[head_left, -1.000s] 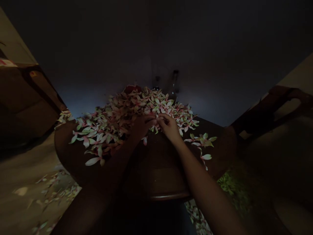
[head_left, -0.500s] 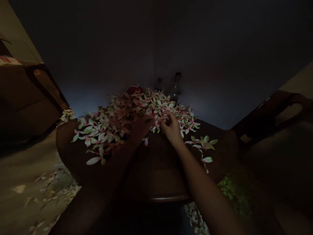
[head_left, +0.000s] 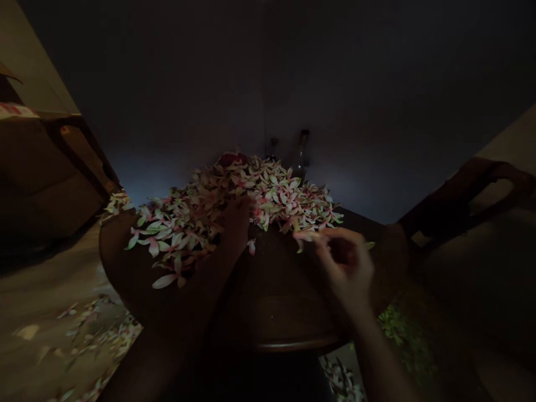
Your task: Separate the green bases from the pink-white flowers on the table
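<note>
A heaped pile of pink-and-white flowers with green tinges (head_left: 234,209) covers the far half of a round dark wooden table (head_left: 285,296). My left hand (head_left: 237,223) rests at the pile's near edge, its fingers dark and partly hidden among the blossoms. My right hand (head_left: 345,268), blurred by motion, is off the pile over the bare wood. A pale flower (head_left: 305,235) seems pinched in its fingertips. A red object (head_left: 232,159) shows behind the pile, mostly covered.
A glass bottle (head_left: 300,153) stands behind the pile against a wall. Dark wooden chairs stand at the left (head_left: 71,134) and right (head_left: 473,190). Fallen flowers (head_left: 94,329) lie on the floor at lower left, and a green leafy heap (head_left: 397,329) lies at lower right.
My right hand has moved right and toward me, away from the pile, and the flowers that lay at the table's right have gone from view. My left hand has shifted slightly.
</note>
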### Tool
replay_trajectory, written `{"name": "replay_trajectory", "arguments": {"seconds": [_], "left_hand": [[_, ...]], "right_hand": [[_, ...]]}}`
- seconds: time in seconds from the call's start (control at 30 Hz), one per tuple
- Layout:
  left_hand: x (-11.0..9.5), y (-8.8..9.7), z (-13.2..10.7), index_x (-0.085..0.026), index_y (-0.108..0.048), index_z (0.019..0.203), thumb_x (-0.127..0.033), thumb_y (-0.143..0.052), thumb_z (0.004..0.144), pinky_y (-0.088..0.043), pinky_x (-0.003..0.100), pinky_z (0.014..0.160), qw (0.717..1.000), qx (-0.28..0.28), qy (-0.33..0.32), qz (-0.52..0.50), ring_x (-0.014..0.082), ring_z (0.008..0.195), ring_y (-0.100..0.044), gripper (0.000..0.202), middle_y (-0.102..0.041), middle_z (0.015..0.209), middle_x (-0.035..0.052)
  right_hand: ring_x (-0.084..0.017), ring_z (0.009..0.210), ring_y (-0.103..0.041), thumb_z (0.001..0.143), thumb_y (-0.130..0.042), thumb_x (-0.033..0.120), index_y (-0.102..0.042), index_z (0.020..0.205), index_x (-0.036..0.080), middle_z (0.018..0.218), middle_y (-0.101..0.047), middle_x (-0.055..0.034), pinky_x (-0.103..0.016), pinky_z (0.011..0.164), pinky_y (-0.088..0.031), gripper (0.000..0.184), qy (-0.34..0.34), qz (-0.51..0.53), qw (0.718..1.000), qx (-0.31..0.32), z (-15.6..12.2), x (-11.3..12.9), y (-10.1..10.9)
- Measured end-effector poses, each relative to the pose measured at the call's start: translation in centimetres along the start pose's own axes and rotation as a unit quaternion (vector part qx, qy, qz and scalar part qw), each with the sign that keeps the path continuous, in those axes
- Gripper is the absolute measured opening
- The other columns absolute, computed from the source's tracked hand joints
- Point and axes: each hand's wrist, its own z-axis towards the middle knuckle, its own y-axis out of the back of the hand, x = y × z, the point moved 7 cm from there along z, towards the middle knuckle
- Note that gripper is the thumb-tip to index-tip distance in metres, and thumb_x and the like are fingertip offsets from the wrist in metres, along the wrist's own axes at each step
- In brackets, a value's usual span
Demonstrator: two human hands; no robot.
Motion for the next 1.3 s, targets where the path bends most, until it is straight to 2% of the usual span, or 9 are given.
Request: {"name": "replay_trajectory", "arguments": {"seconds": [0.1,0.17,0.27,0.43,0.6,0.73,0.93,1.13,1.3], "left_hand": [[0.3,0.2,0.2,-0.018,-0.066,0.089,-0.043,-0.046,0.088,-0.046,0.022,0.055,0.999,-0.036,0.016,0.0,0.0121,0.061,-0.059,0.033,-0.065,0.071,0.0036],[0.2,0.2,0.3,-0.018,-0.066,0.088,-0.043,-0.046,0.088,-0.046,0.022,0.056,0.999,-0.033,0.012,-0.002,0.0125,0.064,-0.06,0.032,-0.066,0.075,0.0035],[-0.9,0.2,0.0,-0.019,-0.065,0.081,-0.041,-0.051,0.087,-0.046,0.022,0.061,0.999,-0.021,-0.023,0.023,0.0138,0.071,-0.06,0.027,-0.065,0.077,0.0018],[-4.7,-0.5,-1.6,-0.018,-0.059,0.066,-0.039,-0.049,0.091,-0.039,0.025,0.063,0.982,0.029,-0.123,0.143,0.0136,0.066,-0.053,0.034,-0.054,0.062,-0.0015],[-5.6,-0.8,-2.2,-0.019,-0.069,0.078,-0.036,-0.049,0.093,-0.044,0.025,0.074,0.968,0.028,-0.157,0.196,0.0148,0.073,-0.061,0.031,-0.067,0.073,-0.0002],[-4.7,-0.8,-1.7,-0.02,-0.074,0.104,-0.029,-0.055,0.09,-0.048,0.03,0.095,0.969,0.024,-0.147,0.195,0.0195,0.101,-0.068,0.025,-0.076,0.107,0.0042],[-4.0,-2.7,-2.1,-0.023,-0.077,0.11,-0.029,-0.056,0.091,-0.051,0.031,0.093,0.957,0.131,-0.145,0.215,0.021,0.1,-0.07,0.028,-0.078,0.106,0.0025],[-4.0,-2.6,-1.7,-0.021,-0.078,0.107,-0.027,-0.062,0.087,-0.052,0.03,0.092,0.962,0.159,-0.136,0.174,0.0213,0.1,-0.071,0.027,-0.078,0.104,0.0017],[-3.8,-2.5,-1.2,-0.022,-0.079,0.105,-0.028,-0.065,0.085,-0.055,0.03,0.091,0.963,0.181,-0.14,0.139,0.0214,0.098,-0.072,0.025,-0.078,0.104,0.0031]], "right_hand": [[-0.018,0.081,-0.068,0.085,-0.072,0.03,-0.062,0.101,0.025,0.092,-0.069,-0.0032,-0.03,0.072,-0.055,0.02,-0.031,-0.08,0.994,-0.066,-1.0,-1.7,5.2],[-0.019,0.08,-0.069,0.087,-0.069,0.034,-0.064,0.1,0.026,0.092,-0.071,-0.0037,-0.031,0.071,-0.055,0.016,-0.014,-0.176,0.984,0.004,-1.0,-3.1,6.5],[-0.021,0.08,-0.07,0.093,-0.059,0.041,-0.068,0.096,0.026,0.091,-0.074,-0.0053,-0.034,0.071,-0.055,0.018,0.063,-0.279,0.949,0.133,-0.9,-4.9,6.2],[-0.022,0.087,-0.068,0.095,-0.054,0.041,-0.068,0.099,0.022,0.098,-0.071,-0.008,-0.035,0.078,-0.053,0.023,0.086,-0.247,0.953,0.153,1.0,-3.2,2.8],[-0.017,0.079,-0.063,0.095,-0.056,0.043,-0.066,0.095,0.023,0.088,-0.068,-0.0017,-0.029,0.072,-0.047,0.022,-0.013,-0.046,0.968,0.244,4.3,-1.0,-7.2],[-0.016,0.068,-0.054,0.096,-0.052,0.05,-0.062,0.093,0.022,0.074,-0.06,0.0009,-0.028,0.065,-0.043,0.03,-0.07,0.077,0.967,0.233,4.9,-4.2,-13.3],[-0.014,0.062,-0.052,0.092,-0.057,0.053,-0.058,0.086,0.023,0.069,-0.057,0.0021,-0.027,0.058,-0.042,0.031,-0.13,0.153,0.958,0.206,3.1,-9.0,-13.4],[-0.011,0.052,-0.051,0.087,-0.064,0.053,-0.054,0.087,0.023,0.064,-0.059,0.0035,-0.025,0.048,-0.038,0.031,-0.168,0.223,0.933,0.226,3.5,-8.9,-12.9],[-0.011,0.052,-0.05,0.09,-0.061,0.048,-0.057,0.089,0.023,0.062,-0.057,0.0039,-0.025,0.05,-0.038,0.026,-0.147,0.221,0.937,0.226,3.8,-8.5,-12.7]]}}
